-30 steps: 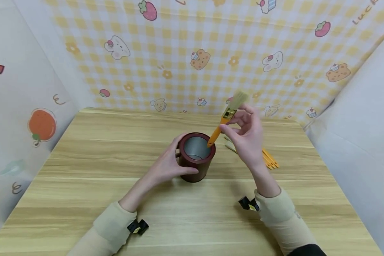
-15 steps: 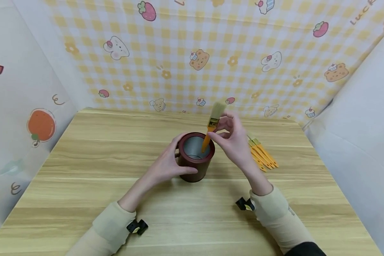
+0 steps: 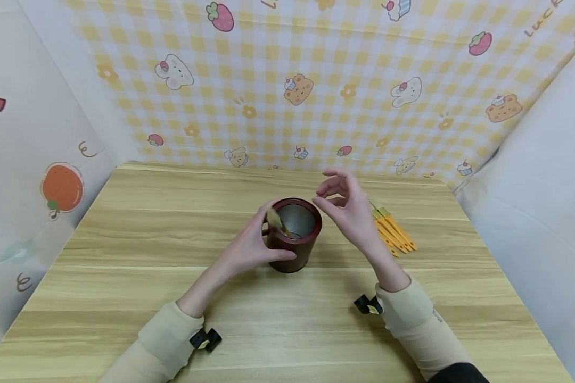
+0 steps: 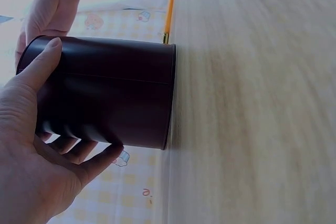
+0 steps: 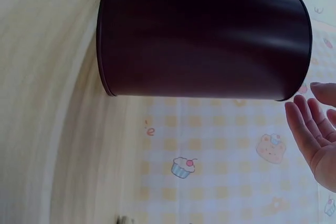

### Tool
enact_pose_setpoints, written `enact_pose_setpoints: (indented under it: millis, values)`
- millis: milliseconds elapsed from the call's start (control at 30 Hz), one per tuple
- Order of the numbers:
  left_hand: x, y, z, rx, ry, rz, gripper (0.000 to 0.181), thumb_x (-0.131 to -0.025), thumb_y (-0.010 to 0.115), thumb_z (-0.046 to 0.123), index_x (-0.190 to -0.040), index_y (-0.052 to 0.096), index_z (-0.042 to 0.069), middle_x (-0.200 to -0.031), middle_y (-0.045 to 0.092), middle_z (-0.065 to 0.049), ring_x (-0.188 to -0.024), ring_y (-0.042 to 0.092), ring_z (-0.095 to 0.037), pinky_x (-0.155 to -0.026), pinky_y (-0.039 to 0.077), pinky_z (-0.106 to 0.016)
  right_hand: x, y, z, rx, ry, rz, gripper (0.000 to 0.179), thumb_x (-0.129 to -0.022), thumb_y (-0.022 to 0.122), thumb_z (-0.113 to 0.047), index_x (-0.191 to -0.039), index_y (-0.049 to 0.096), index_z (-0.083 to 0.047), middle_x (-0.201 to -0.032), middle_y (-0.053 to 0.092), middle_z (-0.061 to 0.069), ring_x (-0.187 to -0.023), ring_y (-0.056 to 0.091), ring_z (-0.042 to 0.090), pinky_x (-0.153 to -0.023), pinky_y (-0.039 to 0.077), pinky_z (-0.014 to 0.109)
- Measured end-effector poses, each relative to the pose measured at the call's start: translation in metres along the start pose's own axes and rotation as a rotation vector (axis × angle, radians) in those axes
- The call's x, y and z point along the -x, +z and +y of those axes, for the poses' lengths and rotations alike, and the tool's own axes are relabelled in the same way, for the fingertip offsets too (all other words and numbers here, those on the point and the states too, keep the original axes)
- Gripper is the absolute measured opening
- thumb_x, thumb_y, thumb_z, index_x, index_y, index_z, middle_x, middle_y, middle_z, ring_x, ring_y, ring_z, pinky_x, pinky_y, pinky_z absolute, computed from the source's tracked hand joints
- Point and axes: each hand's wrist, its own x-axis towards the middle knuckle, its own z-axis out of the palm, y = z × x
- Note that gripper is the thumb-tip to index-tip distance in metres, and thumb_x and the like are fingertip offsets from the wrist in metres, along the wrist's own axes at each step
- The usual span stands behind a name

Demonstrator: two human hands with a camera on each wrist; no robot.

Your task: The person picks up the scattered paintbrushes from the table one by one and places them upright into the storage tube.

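Observation:
A dark maroon, cylindrical canister (image 3: 303, 253) with a grey inside stands upright on the table in the head view. My left hand (image 3: 246, 249) holds it from the left, thumb across the front and fingers round the far side; the left wrist view shows this grip on the canister (image 4: 113, 87) too. Inside leans a paintbrush (image 3: 275, 218), pale bristles up at the left rim, its lower part hidden by the wall. Just off the right side of the rim hovers my right hand (image 3: 348, 210), fingers loosely bent and apart, holding nothing.
Several paintbrushes (image 3: 395, 230) with orange handles lie side by side on the wooden table (image 3: 148, 239), right of the canister and partly behind the right forearm. A checked yellow cloth (image 3: 263, 122) hangs behind the table, with pale walls (image 3: 546, 202) at both sides.
The right hand moved left to the canister with the paintbrush, handle down, and released it. The paintbrush has dropped in and tipped to the left rim. The left hand and canister stayed put.

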Motion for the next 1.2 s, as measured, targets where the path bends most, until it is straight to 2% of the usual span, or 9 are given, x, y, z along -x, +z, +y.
enact_pose_setpoints:
  millis: [200, 500, 733, 800, 1000, 1200]
  values:
    - [0.001, 0.000, -0.001, -0.004, 0.026, 0.003, 0.110, -0.072, 0.095, 0.033, -0.159, 0.027, 0.035, -0.152, 0.049, 0.000, -0.137, 0.054, -0.026, -0.112, 0.051, -0.051, -0.001, -0.012, 0.000, 0.025, 0.019, 0.002, 0.051, -0.092, 0.074, 0.000, -0.138, 0.052, -0.005, -0.103, 0.068, 0.015, -0.089, 0.068, 0.002, -0.072, 0.060, 0.019]
    - [0.001, 0.001, -0.001, 0.001, 0.012, 0.006, 0.110, -0.072, 0.096, 0.033, -0.158, 0.027, 0.038, -0.152, 0.049, 0.002, -0.138, 0.053, -0.024, -0.113, 0.050, -0.050, -0.002, -0.040, 0.006, 0.107, 0.057, -0.035, 0.051, -0.094, 0.072, -0.003, -0.141, 0.052, -0.007, -0.109, 0.069, 0.018, -0.093, 0.067, 0.001, -0.076, 0.058, 0.015]
    - [0.001, 0.000, -0.001, 0.000, 0.014, 0.003, 0.110, -0.072, 0.096, 0.034, -0.158, 0.027, 0.040, -0.153, 0.048, 0.004, -0.139, 0.052, -0.023, -0.115, 0.048, -0.051, 0.000, -0.055, 0.015, 0.199, 0.084, -0.120, 0.054, -0.097, 0.070, -0.008, -0.146, 0.049, -0.014, -0.113, 0.070, 0.010, -0.098, 0.067, 0.002, -0.081, 0.059, 0.018]
    - [0.001, 0.001, 0.000, 0.002, 0.018, 0.002, 0.111, -0.072, 0.096, 0.034, -0.158, 0.027, 0.039, -0.154, 0.048, 0.003, -0.140, 0.052, -0.024, -0.115, 0.048, -0.051, 0.002, -0.058, 0.018, 0.236, 0.104, -0.149, 0.055, -0.098, 0.070, -0.009, -0.148, 0.048, -0.016, -0.117, 0.069, 0.010, -0.101, 0.069, 0.008, -0.084, 0.060, 0.022]
    - [0.001, 0.000, 0.002, -0.001, 0.016, 0.002, 0.111, -0.072, 0.096, 0.034, -0.158, 0.026, 0.039, -0.153, 0.048, 0.003, -0.139, 0.053, -0.024, -0.114, 0.049, -0.051, 0.009, -0.068, 0.035, 0.326, 0.172, -0.246, 0.061, -0.098, 0.071, -0.015, -0.153, 0.044, -0.015, -0.126, 0.067, 0.013, -0.112, 0.070, 0.029, -0.092, 0.061, 0.047]
    - [0.001, 0.000, 0.001, -0.002, 0.011, 0.004, 0.111, -0.071, 0.096, 0.035, -0.158, 0.027, 0.039, -0.153, 0.048, 0.003, -0.139, 0.053, -0.024, -0.114, 0.049, -0.051, 0.019, -0.082, 0.060, 0.368, 0.236, -0.328, 0.065, -0.099, 0.069, -0.016, -0.156, 0.038, -0.012, -0.133, 0.062, 0.020, -0.118, 0.066, 0.038, -0.095, 0.059, 0.055]
